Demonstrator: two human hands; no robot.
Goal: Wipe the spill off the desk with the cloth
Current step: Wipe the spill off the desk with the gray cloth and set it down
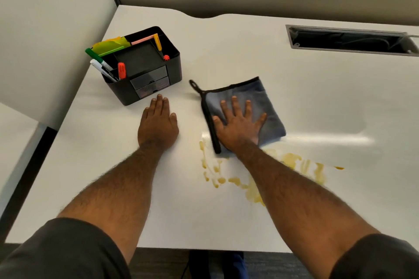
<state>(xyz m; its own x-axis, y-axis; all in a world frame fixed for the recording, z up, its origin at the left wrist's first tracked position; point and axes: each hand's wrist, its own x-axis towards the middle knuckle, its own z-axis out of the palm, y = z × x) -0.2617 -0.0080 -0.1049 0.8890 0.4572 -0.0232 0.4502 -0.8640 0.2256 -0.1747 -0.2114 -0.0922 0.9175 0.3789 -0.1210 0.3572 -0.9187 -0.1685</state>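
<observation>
A folded blue-grey cloth [263, 99] with a black edge and hanging loop lies flat on the white desk [317, 102]. My right hand [239, 123] presses down on it, palm flat and fingers spread. A yellow-orange spill [292, 161] streaks the desk just in front of the cloth, running from left of my right forearm to well right of it; part of it is hidden under the arm. My left hand [158, 123] rests flat on the bare desk to the left of the cloth, fingers together, holding nothing.
A black desk organiser [145, 75] with markers and sticky notes stands just beyond my left hand. An open cable slot [349, 39] is cut into the desk at the back right. Partition walls rise at the left and back.
</observation>
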